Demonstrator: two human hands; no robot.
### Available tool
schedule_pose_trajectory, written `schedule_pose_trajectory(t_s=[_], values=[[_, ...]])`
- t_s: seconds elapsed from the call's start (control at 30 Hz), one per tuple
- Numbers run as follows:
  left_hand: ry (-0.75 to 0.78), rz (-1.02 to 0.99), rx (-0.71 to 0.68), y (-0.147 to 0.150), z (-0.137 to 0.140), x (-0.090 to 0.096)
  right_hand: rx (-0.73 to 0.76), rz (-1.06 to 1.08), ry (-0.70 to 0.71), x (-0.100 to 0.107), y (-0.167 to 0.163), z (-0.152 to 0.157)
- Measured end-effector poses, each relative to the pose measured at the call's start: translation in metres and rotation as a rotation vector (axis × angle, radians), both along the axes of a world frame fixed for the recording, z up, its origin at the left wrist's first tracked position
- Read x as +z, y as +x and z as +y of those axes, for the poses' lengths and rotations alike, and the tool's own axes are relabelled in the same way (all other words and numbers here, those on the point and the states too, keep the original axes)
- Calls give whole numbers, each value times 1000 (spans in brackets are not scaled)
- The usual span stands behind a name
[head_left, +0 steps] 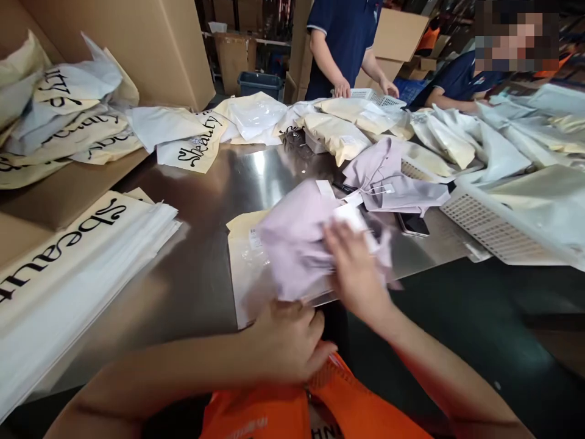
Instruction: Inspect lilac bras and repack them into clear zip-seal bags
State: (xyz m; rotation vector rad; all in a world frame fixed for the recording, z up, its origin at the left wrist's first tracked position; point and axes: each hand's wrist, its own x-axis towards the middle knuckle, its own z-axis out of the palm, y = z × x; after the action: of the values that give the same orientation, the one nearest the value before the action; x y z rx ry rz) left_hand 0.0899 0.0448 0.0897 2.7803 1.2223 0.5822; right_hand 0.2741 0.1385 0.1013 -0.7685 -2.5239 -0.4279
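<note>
A lavender folded garment (pixel 297 238), smeared by motion, lies across a cream mailing bag (pixel 240 262) with a small printed label. At the garment's near edge, my left hand (pixel 292 341) is closed, its fingers curled over the cloth. My right hand (pixel 356 268) lies over the garment's right side with fingers stretched out, touching a white card or paper (pixel 351 216). Just beyond it is a second lavender garment (pixel 393 177) with strings and a white tag. A phone (pixel 414 224) sits beside that garment on the metal table (pixel 205 244).
At the left are a stack of flat mailing bags (pixel 91 256) and a pile of filled ones (pixel 86 122) by a cardboard box (pixel 173 55). White baskets (pixel 493 225) with bags stand right. Across the table, a co-worker (pixel 342 49) holds a basket; another person (pixel 457 79) is farther right.
</note>
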Motion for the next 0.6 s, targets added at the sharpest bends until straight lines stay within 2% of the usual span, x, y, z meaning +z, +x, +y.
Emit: schedule_pose_trajectory(t_s=[0.07, 0.13, 0.17, 0.2, 0.27, 0.33, 0.4, 0.47, 0.6], values=[[78, -83, 22, -23, -13, 10, 73, -55, -230, -29, -18, -6], [154, -84, 156, -49, -13, 17, 246, -35, -453, -41, -19, -10], [182, -63, 234, -62, -9, 18, 318, 40, -525, -41, -14, -10], [204, -42, 298, -73, -3, 16, 356, 153, -543, -38, -7, -8], [242, -15, 360, -88, 14, 6, 337, 370, -470, -29, 10, 1], [242, 5, 316, -93, 35, -6, 252, 416, -370, -21, 22, 16], [165, 60, 212, -87, 56, -17, 181, 282, -355, -19, 24, 33], [50, 153, 165, -74, 74, -21, 132, 94, -432, -21, 17, 51], [-82, 267, 246, -57, 88, -15, -56, -106, -567, -23, 0, 82]])
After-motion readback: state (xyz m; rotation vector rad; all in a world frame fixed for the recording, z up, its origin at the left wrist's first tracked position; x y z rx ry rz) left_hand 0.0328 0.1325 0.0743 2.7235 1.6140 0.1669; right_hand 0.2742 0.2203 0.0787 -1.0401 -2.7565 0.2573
